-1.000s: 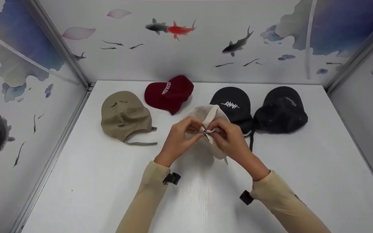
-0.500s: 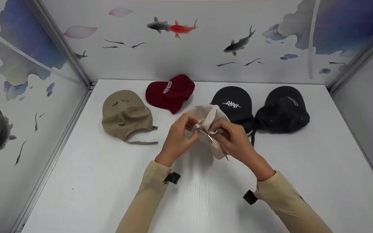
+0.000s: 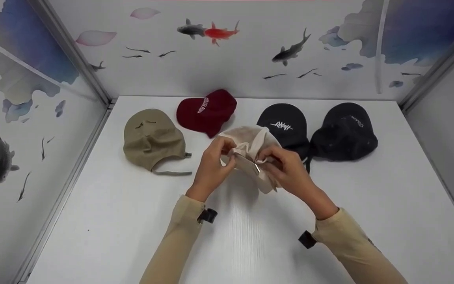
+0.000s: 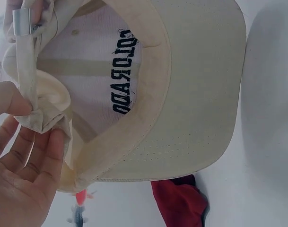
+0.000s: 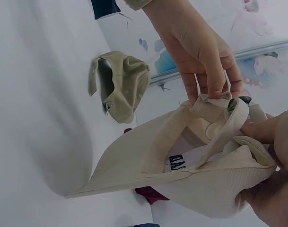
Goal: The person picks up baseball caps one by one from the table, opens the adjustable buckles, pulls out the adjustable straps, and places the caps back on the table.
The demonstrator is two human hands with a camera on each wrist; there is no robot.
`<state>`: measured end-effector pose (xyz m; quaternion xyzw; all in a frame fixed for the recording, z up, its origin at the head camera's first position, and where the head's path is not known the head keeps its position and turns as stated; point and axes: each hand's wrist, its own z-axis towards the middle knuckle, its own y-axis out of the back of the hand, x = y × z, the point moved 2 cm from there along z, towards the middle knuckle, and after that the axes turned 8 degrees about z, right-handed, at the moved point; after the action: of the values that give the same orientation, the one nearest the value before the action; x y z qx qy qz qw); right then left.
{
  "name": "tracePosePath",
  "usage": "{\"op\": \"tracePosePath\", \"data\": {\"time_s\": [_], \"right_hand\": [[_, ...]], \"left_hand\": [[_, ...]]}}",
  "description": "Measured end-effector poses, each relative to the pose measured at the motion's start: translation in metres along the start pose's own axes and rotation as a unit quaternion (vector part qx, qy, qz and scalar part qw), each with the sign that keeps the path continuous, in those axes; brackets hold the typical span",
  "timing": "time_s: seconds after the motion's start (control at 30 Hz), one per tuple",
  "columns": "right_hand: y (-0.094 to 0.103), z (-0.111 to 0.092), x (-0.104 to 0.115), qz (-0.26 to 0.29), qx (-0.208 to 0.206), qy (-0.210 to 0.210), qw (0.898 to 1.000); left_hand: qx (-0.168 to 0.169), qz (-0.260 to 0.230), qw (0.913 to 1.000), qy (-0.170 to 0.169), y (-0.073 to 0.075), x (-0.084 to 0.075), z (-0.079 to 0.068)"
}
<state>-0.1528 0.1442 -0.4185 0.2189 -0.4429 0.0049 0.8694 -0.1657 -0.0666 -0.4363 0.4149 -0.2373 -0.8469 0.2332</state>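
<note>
A cream baseball cap (image 3: 246, 134) is held up over the middle of the table, its inside showing dark lettering in the left wrist view. My left hand (image 3: 213, 165) pinches the fabric at one end of the back strap (image 4: 26, 71) between thumb and fingers. On the other side of the back opening, my right hand (image 3: 290, 171) grips the cap's edge. A metal buckle (image 4: 22, 22) sits on the strap, close to the right hand's fingers. The strap spans the gap between both hands. Part of the right hand's grip is hidden by folded cloth.
On the white table (image 3: 93, 244), a khaki cap (image 3: 154, 138) lies at the left and a dark red cap (image 3: 211, 108) behind. A black cap (image 3: 282, 114) and another dark cap (image 3: 345, 134) stand at the back right. Printed walls (image 3: 235, 75) enclose the back and sides.
My left fingers have moved left, away from the buckle and the right hand. More strap now shows between the hands, and the cap's back opening is spread wider.
</note>
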Motion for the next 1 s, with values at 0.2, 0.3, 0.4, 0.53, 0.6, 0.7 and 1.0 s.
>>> {"op": "tracePosePath", "data": {"time_s": [0.2,0.3,0.4,0.53,0.6,0.7,1.0], "right_hand": [[0.0003,-0.0005,0.0026,0.000,0.009,0.006,1.000],[0.0001,-0.0008,0.0038,-0.002,0.014,0.009,1.000],[-0.0002,-0.0014,0.0048,0.001,0.019,0.011,1.000],[-0.0008,-0.0025,0.0055,0.008,0.030,0.013,0.999],[-0.0011,-0.0028,0.0059,0.006,0.036,0.014,0.999],[-0.0024,-0.0030,0.0064,0.006,0.043,0.019,0.999],[-0.0055,-0.0019,0.0083,0.028,0.054,0.019,0.998]], "left_hand": [[-0.011,0.031,0.9994,0.006,0.0022,0.0001,0.0002],[-0.018,0.052,0.9985,0.005,0.0026,0.0002,-0.0003],[-0.025,0.075,0.9969,0.001,0.0031,-0.0009,-0.0008],[-0.027,0.100,0.9947,-0.003,0.0035,-0.0025,-0.0017],[-0.025,0.107,0.9939,-0.002,0.0035,-0.0025,-0.0021],[-0.023,0.126,0.9917,-0.004,0.0039,-0.0021,-0.0024],[-0.025,0.179,0.9832,-0.029,0.0056,-0.0013,-0.0021]]}}
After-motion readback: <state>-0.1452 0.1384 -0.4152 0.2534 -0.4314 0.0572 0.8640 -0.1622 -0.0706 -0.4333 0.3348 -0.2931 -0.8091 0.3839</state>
